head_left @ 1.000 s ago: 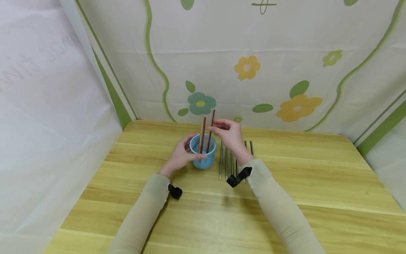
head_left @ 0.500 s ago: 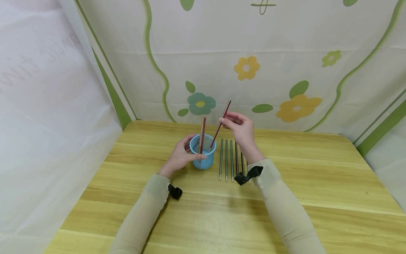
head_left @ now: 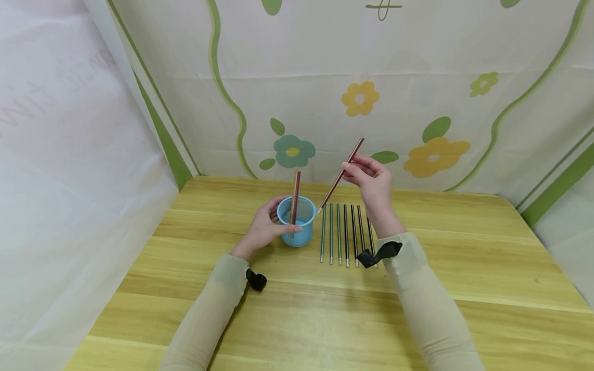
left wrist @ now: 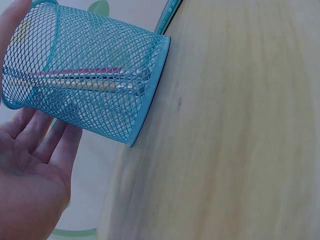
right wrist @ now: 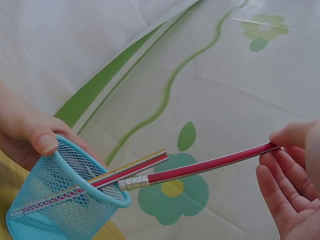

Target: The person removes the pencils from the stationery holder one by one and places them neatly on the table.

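Note:
My left hand (head_left: 262, 231) grips a blue mesh pencil cup (head_left: 303, 237), thumb over the near side and fingers around the left. A red pencil (head_left: 297, 190) and a yellow one stand in the cup; they show through the mesh in the left wrist view. Between thumb and fingertips, my right hand (head_left: 377, 189) pinches another red pencil (head_left: 342, 172). This pencil slants with its eraser end down, just beyond the cup's right rim in the head view. In the right wrist view its metal ferrule (right wrist: 134, 183) appears by the rim.
Right of the cup, green pencils (head_left: 331, 232) and several black pencils (head_left: 353, 234) lie side by side, eraser ends towards me. My right forearm partly covers the black ones. Behind the wooden table (head_left: 297, 319) hangs a flowered curtain (head_left: 325, 51).
My right hand has lifted the red pencil out of the cup and moved it right and up, tilting it more. The left hand and cup have stayed in place.

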`<state>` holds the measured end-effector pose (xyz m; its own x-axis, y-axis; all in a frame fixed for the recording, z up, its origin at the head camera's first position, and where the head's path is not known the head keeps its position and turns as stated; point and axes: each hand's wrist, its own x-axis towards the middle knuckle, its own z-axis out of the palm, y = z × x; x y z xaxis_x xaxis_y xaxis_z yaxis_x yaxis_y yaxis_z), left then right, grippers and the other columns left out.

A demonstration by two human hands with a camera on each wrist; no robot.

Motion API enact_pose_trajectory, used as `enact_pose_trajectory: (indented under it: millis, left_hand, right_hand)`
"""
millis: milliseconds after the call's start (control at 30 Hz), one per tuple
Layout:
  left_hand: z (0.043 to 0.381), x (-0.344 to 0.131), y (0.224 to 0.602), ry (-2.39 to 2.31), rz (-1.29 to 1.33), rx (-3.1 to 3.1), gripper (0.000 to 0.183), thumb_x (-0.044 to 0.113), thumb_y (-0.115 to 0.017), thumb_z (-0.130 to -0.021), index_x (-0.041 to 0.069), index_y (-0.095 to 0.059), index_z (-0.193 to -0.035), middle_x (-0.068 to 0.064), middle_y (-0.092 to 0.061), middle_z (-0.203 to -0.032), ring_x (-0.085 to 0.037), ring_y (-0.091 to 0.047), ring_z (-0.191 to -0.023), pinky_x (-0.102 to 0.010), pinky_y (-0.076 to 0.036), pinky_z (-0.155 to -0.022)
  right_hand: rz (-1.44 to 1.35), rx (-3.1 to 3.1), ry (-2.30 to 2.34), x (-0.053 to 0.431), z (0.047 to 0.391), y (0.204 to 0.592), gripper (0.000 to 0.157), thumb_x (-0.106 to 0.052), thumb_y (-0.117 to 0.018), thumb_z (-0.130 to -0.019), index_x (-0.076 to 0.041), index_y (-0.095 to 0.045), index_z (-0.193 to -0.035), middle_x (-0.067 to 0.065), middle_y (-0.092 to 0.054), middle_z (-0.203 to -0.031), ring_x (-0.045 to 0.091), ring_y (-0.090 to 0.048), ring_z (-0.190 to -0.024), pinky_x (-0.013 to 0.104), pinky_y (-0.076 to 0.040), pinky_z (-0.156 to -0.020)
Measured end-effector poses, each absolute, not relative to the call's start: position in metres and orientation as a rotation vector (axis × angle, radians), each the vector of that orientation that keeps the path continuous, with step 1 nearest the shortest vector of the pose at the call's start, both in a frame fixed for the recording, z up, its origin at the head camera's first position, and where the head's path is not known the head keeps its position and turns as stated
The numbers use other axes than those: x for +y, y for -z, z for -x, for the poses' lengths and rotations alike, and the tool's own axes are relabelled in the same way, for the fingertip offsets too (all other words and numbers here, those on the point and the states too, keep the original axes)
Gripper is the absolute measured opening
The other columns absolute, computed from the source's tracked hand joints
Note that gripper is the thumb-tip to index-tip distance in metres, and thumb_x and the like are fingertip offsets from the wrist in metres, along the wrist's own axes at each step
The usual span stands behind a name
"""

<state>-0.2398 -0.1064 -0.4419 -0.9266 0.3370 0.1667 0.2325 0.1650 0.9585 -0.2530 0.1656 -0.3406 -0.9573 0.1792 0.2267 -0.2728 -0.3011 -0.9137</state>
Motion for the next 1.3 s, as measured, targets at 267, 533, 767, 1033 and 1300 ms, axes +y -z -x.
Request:
enact_pose_trajectory:
  millis: [267, 533, 767, 1033, 1300]
  left_hand:
    - [0.24, -0.107, 0.441, -1.894, -0.568, 2.326, 0.083, 0.017, -0.091, -0.079, 0.011, -0.046, -0.149, -0.006, -0.058, -0.138, -0.025, -0.055, -0.127, -0.04, -0.04, -0.11]
    - [0.24, -0.106, 0.44, -1.871, -0.551, 2.329, 0.084, 0.012, -0.089, -0.081, 0.009, -0.043, -0.151, -0.011, -0.056, -0.141, -0.028, -0.053, -0.13, -0.041, -0.038, -0.112]
    - [0.235, -0.105, 0.427, -1.854, -0.541, 2.314, 0.084, 0.008, -0.086, -0.082, 0.002, -0.041, -0.152, -0.016, -0.054, -0.142, -0.033, -0.052, -0.131, -0.043, -0.038, -0.112]
    - [0.223, -0.103, 0.409, -1.88, -0.549, 2.29, 0.083, 0.012, -0.088, -0.081, 0.0, -0.044, -0.149, -0.016, -0.056, -0.14, -0.033, -0.053, -0.129, -0.045, -0.038, -0.112]
    - [0.221, -0.1, 0.405, -1.887, -0.521, 2.271, 0.08, 0.008, -0.087, -0.082, 0.0, -0.044, -0.149, -0.016, -0.055, -0.14, -0.034, -0.051, -0.13, -0.045, -0.038, -0.112]
  right_hand:
    - [-0.129, -1.683, -2.285, 0.188, 0.25, 0.341, 0.036, -0.008, -0.084, -0.086, 0.004, -0.07, -0.116, 0.011, -0.073, -0.099, 0.021, -0.073, -0.081, 0.033, -0.06, -0.077]
    - [-0.133, -1.75, -2.206, 0.217, 0.25, 0.354, 0.036, -0.01, -0.084, -0.085, 0.003, -0.071, -0.117, 0.011, -0.074, -0.096, 0.021, -0.073, -0.078, 0.032, -0.06, -0.075]
    - [-0.077, -1.828, -2.152, 0.24, 0.248, 0.365, 0.032, -0.01, -0.083, -0.087, -0.002, -0.074, -0.116, 0.008, -0.075, -0.093, 0.019, -0.073, -0.074, 0.032, -0.06, -0.073]
    - [0.003, -1.948, -2.114, 0.262, 0.244, 0.382, 0.036, -0.012, -0.081, -0.089, 0.004, -0.07, -0.119, 0.005, -0.075, -0.09, 0.016, -0.072, -0.072, 0.03, -0.06, -0.072]
    - [0.081, -2.1, -2.03, 0.282, 0.238, 0.391, 0.042, -0.021, -0.081, -0.09, 0.004, -0.069, -0.122, 0.002, -0.076, -0.097, 0.015, -0.073, -0.077, 0.031, -0.059, -0.077]
